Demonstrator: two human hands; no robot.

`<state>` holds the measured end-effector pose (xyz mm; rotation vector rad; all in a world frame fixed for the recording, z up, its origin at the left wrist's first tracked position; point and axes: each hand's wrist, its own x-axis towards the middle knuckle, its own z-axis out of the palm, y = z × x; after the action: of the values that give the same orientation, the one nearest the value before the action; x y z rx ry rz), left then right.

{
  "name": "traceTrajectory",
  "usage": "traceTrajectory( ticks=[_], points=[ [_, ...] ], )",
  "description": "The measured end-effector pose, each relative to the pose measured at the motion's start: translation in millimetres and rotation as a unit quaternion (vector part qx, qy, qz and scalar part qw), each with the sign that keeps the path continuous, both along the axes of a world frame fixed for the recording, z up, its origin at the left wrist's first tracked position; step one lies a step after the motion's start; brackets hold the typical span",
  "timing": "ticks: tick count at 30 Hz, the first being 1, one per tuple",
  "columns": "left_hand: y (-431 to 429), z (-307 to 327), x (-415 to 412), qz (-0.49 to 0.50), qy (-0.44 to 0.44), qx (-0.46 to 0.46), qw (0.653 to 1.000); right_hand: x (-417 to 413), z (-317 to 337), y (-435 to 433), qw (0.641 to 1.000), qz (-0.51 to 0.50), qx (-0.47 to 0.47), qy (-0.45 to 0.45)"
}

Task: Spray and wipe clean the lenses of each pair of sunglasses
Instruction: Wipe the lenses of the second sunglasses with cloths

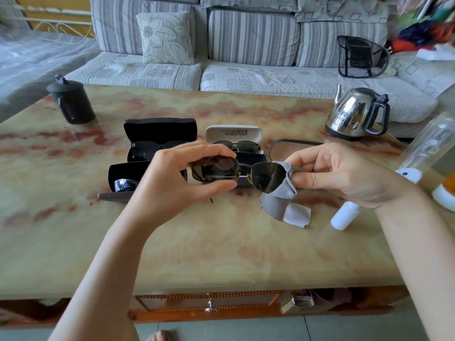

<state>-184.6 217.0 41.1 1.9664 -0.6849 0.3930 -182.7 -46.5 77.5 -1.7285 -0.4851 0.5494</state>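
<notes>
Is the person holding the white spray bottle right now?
No, the white spray bottle sits on the table; the right hand pinches the grey cloth, the left hand grips the sunglasses.

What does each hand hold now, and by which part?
Left hand: sunglasses, by one lens rim. Right hand: grey cloth, pinched over the other lens's outer edge.

In the centre of the frame we see the sunglasses [236, 172] above the table [197, 242]. The left hand [177, 178] holds their left side, and the right hand [339, 173] pinches the cloth [280, 200] on their right side. Just behind them, several open cases [160, 134] lie together. A lidded cup [72, 102] stands at the upper left, a kettle [357, 114] at the upper right. A small bottle [344, 215] is right of the cloth. Behind the table, along the top, is the sofa [246, 75].
</notes>
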Motion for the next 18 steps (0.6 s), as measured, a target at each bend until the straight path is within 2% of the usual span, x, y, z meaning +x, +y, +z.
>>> traceTrajectory(
  ticks=[4, 13, 18],
  points=[
    [0.2, -0.9, 0.9, 0.006, -0.004, 0.002, 1.000, 2.1, 0.2, 0.9, 0.999, -0.021, -0.022, -0.020],
    [-2.4, -1.1, -2.7, 0.003, -0.041, 0.050, 0.998, -3.4, 15.0, 18.2, 0.980, -0.062, -0.151, -0.113],
    [-10.7, -1.8, -4.6, -0.028, -0.059, 0.069, 0.995, -3.7, 20.1, 36.5, 0.966, -0.038, -0.212, -0.140]
  ],
)
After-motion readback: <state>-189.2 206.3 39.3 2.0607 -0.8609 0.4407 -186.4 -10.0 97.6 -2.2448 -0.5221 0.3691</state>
